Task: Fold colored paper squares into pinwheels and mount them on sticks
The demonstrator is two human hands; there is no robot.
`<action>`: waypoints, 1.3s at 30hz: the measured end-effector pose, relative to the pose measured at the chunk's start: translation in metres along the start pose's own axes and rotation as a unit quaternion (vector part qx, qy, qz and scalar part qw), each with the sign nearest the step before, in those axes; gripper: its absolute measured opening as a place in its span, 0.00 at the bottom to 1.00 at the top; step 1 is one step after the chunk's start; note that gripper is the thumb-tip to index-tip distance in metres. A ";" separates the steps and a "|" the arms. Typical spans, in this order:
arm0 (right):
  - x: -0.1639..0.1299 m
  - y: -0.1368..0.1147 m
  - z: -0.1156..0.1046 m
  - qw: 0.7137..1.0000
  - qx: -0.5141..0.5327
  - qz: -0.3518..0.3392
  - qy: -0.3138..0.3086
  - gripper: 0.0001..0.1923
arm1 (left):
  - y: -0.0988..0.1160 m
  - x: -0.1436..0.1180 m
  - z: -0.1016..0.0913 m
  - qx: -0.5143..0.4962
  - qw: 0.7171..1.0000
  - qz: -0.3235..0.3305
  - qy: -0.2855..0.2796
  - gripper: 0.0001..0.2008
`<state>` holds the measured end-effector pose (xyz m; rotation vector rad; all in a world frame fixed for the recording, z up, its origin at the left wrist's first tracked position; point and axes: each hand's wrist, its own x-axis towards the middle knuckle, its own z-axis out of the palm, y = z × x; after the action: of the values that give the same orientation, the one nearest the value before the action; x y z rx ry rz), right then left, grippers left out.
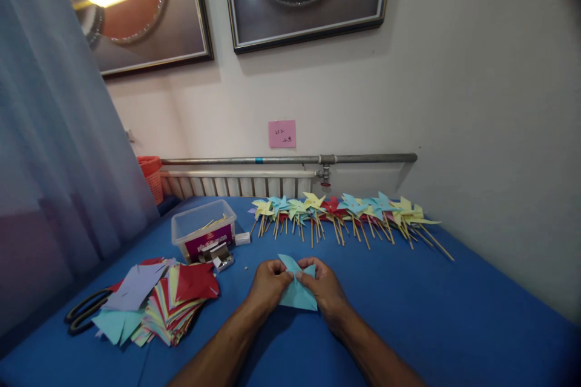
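Between my two hands is a light blue paper pinwheel (297,297), its corners partly folded in toward the middle. My left hand (269,283) pinches it from the left, thumb near the centre. From the right, my right hand (327,290) grips it the same way, its thumb also close to the centre. The fingertips behind the paper are partly hidden. Beyond my hands lies a row of finished pinwheels (333,208) in yellow, blue and red on wooden sticks. Left of my left hand, a small open box (222,258) lies near a tiny pale bit on the cloth.
A clear plastic tub (181,222) holding thin sticks stands at the back left, a small white box (242,239) beside it. Stacked cut paper (181,308) lies at left, partly over black-handled scissors (84,314). A red basket (153,178) stands by the curtain (59,133). Blue cloth (408,314) covers the table.
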<state>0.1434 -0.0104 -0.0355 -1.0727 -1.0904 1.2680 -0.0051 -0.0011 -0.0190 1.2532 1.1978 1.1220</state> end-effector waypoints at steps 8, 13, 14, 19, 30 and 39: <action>0.000 -0.003 0.001 0.999 -0.043 -0.003 0.015 0.16 | 0.001 -0.001 0.000 -0.015 1.000 -0.003 0.003 0.13; -0.002 -0.007 0.002 0.998 -0.049 -0.019 0.027 0.15 | -0.001 0.000 0.000 -0.024 1.000 -0.004 -0.002 0.14; -0.003 -0.007 0.002 0.998 -0.053 -0.018 0.030 0.15 | -0.001 0.000 0.000 -0.021 1.000 -0.004 -0.004 0.14; -0.004 -0.009 0.004 0.998 -0.045 -0.020 0.026 0.16 | -0.002 0.000 -0.001 -0.016 1.000 0.005 0.005 0.14; 0.001 0.003 0.002 0.996 -0.072 -0.044 0.024 0.15 | -0.003 0.002 -0.001 -0.019 1.000 0.004 0.007 0.15; -0.007 -0.008 0.008 0.999 0.029 -0.017 -0.004 0.19 | 0.007 -0.002 -0.001 -0.053 0.997 -0.018 0.045 0.13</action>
<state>0.1372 -0.0175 -0.0260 -1.0017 -1.0665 1.2701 -0.0057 -0.0024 -0.0119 1.1068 1.2059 1.2103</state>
